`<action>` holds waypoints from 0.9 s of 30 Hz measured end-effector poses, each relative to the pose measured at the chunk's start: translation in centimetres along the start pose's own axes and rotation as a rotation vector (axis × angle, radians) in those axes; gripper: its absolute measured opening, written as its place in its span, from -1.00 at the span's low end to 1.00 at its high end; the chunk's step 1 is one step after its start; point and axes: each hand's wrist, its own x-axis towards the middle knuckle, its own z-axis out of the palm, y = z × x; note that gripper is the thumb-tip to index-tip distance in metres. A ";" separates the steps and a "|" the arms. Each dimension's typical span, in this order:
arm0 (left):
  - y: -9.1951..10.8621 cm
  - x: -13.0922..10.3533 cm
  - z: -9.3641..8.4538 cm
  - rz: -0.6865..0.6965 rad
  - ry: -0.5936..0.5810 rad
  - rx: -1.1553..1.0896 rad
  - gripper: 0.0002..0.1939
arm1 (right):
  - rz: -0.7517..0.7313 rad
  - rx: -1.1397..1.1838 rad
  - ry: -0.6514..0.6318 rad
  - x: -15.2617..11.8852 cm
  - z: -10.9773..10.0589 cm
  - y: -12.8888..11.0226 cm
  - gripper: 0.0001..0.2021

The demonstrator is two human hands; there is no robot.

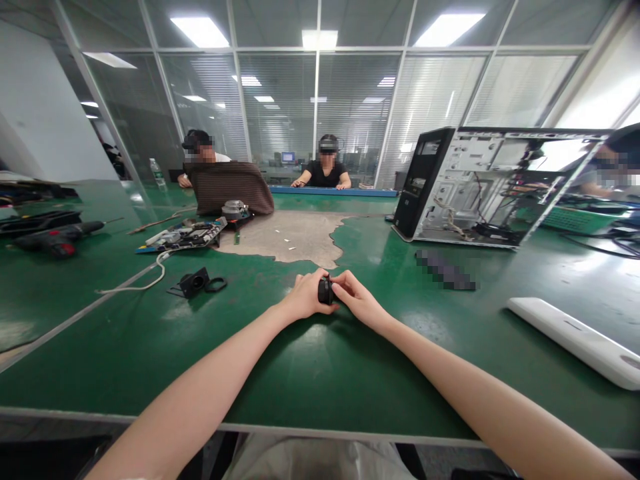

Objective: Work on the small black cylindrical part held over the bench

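Observation:
Near the middle of the green table, my left hand (306, 295) is wrapped round a small black round part (325, 291). The fingers of my right hand (354, 293) pinch at the right side of the same part. Both hands are just above the tabletop, and the part's far side is hidden by fingers. To the left lie a black square piece (195, 283) with a round opening and a black ring (217, 285) beside it.
An open computer case (425, 183) stands at the right, with a white bar-shaped object (575, 340) nearer. Circuit boards (185, 235), a brown cover (227, 187) and a drill (60, 240) are at the left. People sit across the table (270, 400).

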 end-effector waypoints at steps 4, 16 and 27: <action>0.1 0.0 -0.1 -0.010 -0.010 0.003 -0.40 | 0.028 0.017 0.032 0.5 0.1 0.5 -0.83; 0.6 0.0 -0.4 -0.037 -0.027 -0.015 -0.43 | 0.027 0.009 -0.064 -0.2 -0.2 -0.4 -0.81; 0.4 0.0 -0.5 -0.008 -0.017 -0.011 -0.41 | 0.084 -0.027 0.010 0.4 -0.1 0.1 -0.80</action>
